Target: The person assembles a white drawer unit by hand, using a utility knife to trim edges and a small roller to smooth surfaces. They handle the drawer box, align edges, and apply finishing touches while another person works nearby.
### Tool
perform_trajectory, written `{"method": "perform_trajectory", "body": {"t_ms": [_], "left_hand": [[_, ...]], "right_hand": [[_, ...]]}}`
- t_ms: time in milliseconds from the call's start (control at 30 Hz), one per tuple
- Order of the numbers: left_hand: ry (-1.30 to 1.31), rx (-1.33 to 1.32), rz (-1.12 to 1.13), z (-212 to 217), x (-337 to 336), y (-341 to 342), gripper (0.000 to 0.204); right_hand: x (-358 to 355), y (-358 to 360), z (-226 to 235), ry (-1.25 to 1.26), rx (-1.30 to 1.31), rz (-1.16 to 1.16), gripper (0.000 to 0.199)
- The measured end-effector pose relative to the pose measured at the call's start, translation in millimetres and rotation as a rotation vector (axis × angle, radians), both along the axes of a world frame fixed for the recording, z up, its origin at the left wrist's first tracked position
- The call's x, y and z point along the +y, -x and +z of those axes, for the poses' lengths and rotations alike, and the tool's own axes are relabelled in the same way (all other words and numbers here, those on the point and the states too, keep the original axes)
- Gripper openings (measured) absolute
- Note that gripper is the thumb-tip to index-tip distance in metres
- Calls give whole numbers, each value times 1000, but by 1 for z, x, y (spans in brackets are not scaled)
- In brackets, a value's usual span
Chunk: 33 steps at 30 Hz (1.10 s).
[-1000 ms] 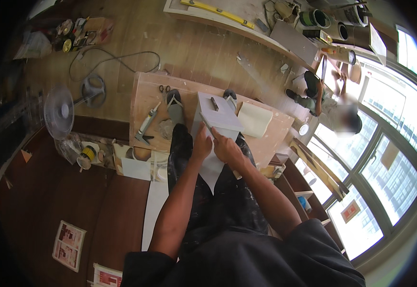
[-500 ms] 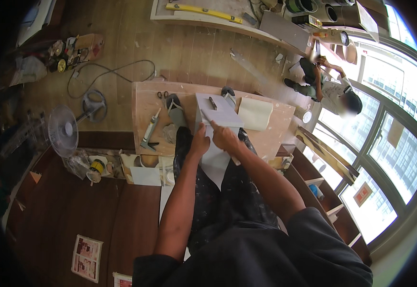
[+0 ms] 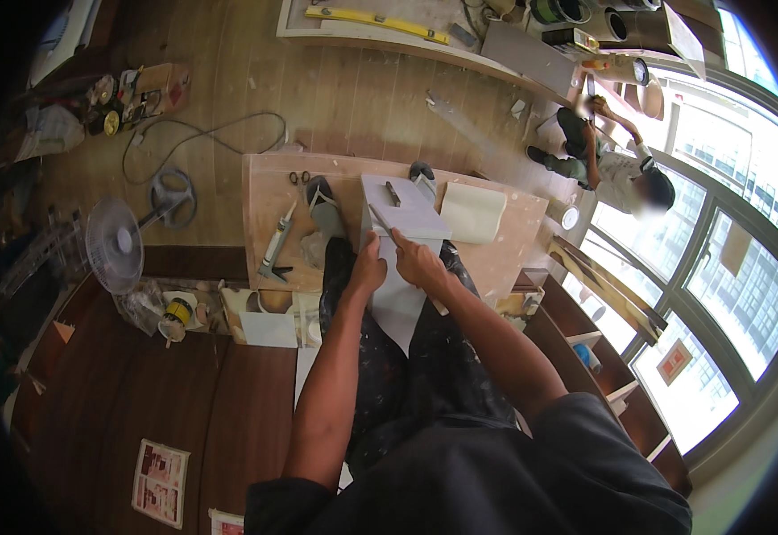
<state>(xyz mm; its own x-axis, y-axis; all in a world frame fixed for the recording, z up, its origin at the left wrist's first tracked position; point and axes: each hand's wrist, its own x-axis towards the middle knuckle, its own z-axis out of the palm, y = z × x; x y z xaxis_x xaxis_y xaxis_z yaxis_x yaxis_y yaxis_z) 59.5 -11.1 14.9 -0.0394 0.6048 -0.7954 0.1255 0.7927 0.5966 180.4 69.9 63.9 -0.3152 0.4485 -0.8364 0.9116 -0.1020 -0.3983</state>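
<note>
A pale grey-white panel piece stands between my knees, joined to or resting against a box-like part with a flat top. My left hand is closed at the panel's near left edge, with its thumb up; its fingertips are hidden. In my closed right hand is a long, thin bar-like tool, slanting across the edge of the top. The tool's exact kind is unclear, and a pale end shows below my wrist. A small dark-handled tool lies on the flat top.
The wooden board under my feet carries a caulking gun, scissors and a cream sheet. A fan and a looped cable are at left. Another person sits at far right by the windows.
My right hand has shifted slightly down and left along with the tool. My left hand stays at the panel edge. The whole view has shifted a little.
</note>
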Motion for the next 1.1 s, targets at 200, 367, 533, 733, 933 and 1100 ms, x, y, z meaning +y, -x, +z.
{"method": "perform_trajectory", "body": {"t_ms": [200,367,533,733,933,1100], "left_hand": [[-24,36,-44,-18,-6,0,69],[45,28,-37,-10,-9,-1,75],[57,29,-98,-13,-2,-2,74],[149,13,-123,-3,6,0,76],[47,71,-89,-4,-2,-3,68],[88,38,-51,2,10,2,67]], "right_hand": [[-20,-9,1,-113,12,136,50],[2,-23,-15,-68,-122,61,51],[-34,-36,-17,-376,52,316,43],[1,-34,-21,-69,-135,205,56],[5,-55,-13,-32,-136,89,54],[-10,-36,-2,1,-92,259,52]]}}
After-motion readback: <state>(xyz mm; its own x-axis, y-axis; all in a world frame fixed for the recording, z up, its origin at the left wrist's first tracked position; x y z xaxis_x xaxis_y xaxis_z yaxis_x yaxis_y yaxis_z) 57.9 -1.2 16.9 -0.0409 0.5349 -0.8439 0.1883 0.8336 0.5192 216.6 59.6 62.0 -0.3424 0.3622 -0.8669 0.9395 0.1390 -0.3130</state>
